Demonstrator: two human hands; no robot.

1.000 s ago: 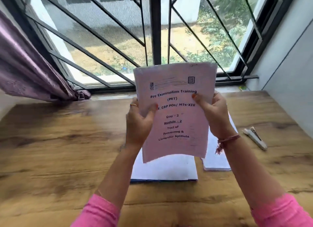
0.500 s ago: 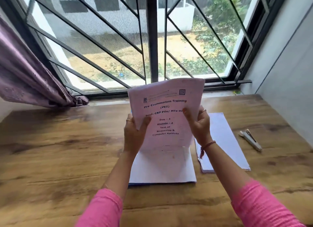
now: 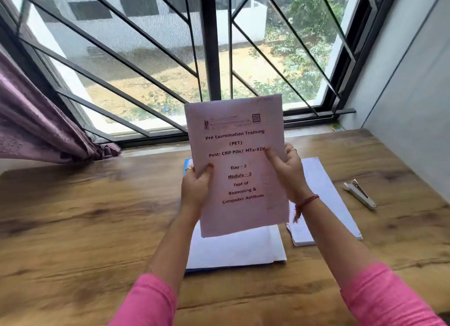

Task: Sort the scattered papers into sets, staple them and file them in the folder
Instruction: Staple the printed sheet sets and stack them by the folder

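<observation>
A set of papers [image 3: 239, 170], its cover page printed "Pre Examination Training (PET)", stands upright above the wooden surface [image 3: 85, 228], held at both side edges. The left hand [image 3: 196, 187] grips the left edge, thumb on the front; the right hand [image 3: 288, 172] grips the right edge the same way. Beneath it, on the surface, lies a blue folder [image 3: 235, 268] with white sheets on top. Just right of that lies another paper stack [image 3: 326, 194], and farther right a stapler [image 3: 359, 194].
</observation>
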